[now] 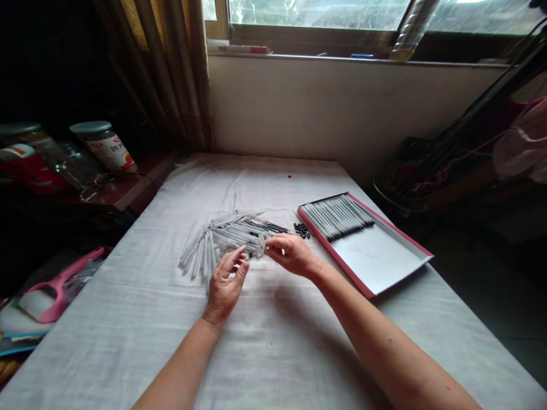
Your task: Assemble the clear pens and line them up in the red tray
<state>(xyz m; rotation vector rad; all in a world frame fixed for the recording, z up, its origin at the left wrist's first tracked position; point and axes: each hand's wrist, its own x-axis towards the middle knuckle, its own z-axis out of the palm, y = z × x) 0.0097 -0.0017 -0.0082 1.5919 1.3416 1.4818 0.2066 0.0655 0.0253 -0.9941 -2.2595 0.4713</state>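
Observation:
My left hand (225,283) is at the near edge of a loose pile of clear pen barrels (205,250), its fingers curved and its thumb apart, with nothing visible in it. Just to its right, my right hand (291,254) pinches a small whitish, see-through piece (262,242) between thumb and fingertips. Too little of that piece shows to tell its kind. Thin black pen refills (273,226) lie on the pile's right side. Beyond my right hand is a small heap of short black plugs (301,230).
A shallow red-edged box (367,267) at the right holds a row of clear pens (337,216) with black ends. Everything rests on a white cloth-covered table (256,359). Jars (105,147) stand on a side table at left, above a pink-handled item (64,282). A window sill borders the back.

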